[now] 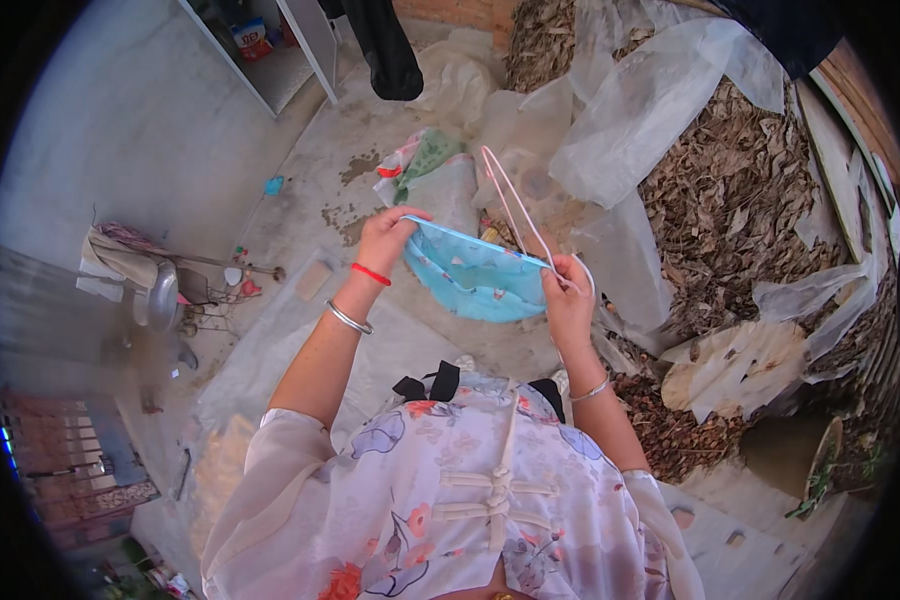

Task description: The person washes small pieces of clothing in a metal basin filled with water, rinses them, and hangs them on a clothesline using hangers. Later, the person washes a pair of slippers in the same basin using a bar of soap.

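Note:
A light blue, thin printed cloth item (472,277) hangs between my hands, its upper edge drawn nearly straight. My left hand (390,236) pinches the left end of that edge between thumb and fingers. At the other end, my right hand (570,296) grips the cloth's corner together with a thin pink clothes hanger (521,210). The hanger's long narrow loop points up and away from me, above the cloth. The folds hide what kind of item the cloth is.
Black hanging fabric (390,52) dangles ahead. Dry leaves (727,172) are heaped at right, partly under clear plastic sheeting (637,112). Green and pink fabric or plastic (427,161) lies beyond my hands. At left, a metal basin (163,296) stands by the wall near a long stick (225,264).

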The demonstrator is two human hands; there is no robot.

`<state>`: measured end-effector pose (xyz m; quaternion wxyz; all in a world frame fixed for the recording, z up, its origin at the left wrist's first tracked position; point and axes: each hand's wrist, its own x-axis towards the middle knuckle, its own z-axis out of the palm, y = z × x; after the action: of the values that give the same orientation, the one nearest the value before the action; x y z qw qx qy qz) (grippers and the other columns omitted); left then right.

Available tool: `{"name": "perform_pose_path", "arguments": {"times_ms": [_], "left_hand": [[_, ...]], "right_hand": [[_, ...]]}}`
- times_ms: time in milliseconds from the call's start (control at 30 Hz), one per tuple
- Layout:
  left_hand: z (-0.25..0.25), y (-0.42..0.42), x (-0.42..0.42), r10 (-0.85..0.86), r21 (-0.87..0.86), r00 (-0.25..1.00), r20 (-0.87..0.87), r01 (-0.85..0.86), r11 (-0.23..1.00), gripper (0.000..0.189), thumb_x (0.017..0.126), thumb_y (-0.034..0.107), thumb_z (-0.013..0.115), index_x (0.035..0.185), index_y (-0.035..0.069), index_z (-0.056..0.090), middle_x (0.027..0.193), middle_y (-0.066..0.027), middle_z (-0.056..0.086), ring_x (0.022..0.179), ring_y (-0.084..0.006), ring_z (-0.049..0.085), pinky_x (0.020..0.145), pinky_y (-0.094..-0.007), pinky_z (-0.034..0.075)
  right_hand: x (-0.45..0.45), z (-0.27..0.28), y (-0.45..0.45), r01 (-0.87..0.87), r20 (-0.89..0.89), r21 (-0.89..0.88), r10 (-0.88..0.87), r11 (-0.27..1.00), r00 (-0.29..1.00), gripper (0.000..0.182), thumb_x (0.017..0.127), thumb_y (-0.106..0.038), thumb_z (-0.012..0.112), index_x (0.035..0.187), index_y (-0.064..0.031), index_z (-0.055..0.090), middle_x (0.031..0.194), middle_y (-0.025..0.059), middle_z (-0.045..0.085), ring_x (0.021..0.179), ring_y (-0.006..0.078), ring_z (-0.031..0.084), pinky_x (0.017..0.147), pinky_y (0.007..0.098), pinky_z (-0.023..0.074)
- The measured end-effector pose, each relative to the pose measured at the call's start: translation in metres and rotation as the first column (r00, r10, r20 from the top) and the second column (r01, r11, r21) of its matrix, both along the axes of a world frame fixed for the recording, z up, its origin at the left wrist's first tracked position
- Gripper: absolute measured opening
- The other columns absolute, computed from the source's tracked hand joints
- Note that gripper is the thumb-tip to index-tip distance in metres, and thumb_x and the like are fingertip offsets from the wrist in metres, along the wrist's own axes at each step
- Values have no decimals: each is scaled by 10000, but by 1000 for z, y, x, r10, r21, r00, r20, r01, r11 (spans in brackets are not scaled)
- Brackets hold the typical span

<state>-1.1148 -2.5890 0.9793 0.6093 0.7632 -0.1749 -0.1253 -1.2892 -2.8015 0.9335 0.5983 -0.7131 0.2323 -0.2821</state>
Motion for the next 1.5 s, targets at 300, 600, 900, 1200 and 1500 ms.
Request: {"name": "perform_pose_path", "arguments": {"times_ms": [300, 600, 900, 1200, 1500], "left_hand": [[24, -2, -5, -219, 97, 968, -124, 232, 968, 137, 770, 87, 567, 843, -3, 641, 733, -2, 601, 667, -67, 536, 594, -221, 433], [39, -17, -16, -244, 117, 968, -64, 250, 961, 163, 809, 131, 592, 885, -3, 646, 762, -18, 633, 676, -77, 563, 614, -235, 462], [65, -48, -19, -435, 277, 899, 45, 407, 870, 166, 796, 101, 594, 917, 5, 654, 782, -49, 654, 700, -95, 599, 642, -244, 487], [83, -63, -28, -477, 312, 865, 156, 415, 854, 212, 763, 199, 579, 894, 61, 671, 725, -112, 638, 626, -185, 608, 605, -287, 472], [91, -45, -30, -563, 550, 489, 666, 188, 814, 216, 688, 47, 594, 895, 78, 647, 844, -60, 618, 739, -242, 599, 657, -332, 483]], "right_hand": [[-4, -10, -9, 84, 18, 109, -87, 990, 996, 136, 841, -78, 582, 965, -26, 564, 792, -6, 570, 712, 56, 515, 633, 220, 439], [-25, 5, -13, 19, -95, 46, -14, 999, 995, 110, 835, -117, 593, 888, -36, 540, 814, 9, 568, 704, 67, 505, 641, 214, 428], [-37, -29, -22, -43, 9, 109, 42, 993, 999, 54, 861, -80, 507, 893, -40, 524, 1008, 68, 566, 838, 91, 523, 738, 227, 430], [-10, 63, 24, -140, -63, 76, 145, 987, 987, 210, 812, -139, 597, 980, -44, 514, 816, 33, 606, 620, 99, 562, 555, 250, 458], [31, 69, 12, -69, 42, -140, 75, 988, 996, 156, 783, -97, 634, 905, -24, 571, 740, 18, 609, 666, 80, 571, 585, 237, 457]]}}
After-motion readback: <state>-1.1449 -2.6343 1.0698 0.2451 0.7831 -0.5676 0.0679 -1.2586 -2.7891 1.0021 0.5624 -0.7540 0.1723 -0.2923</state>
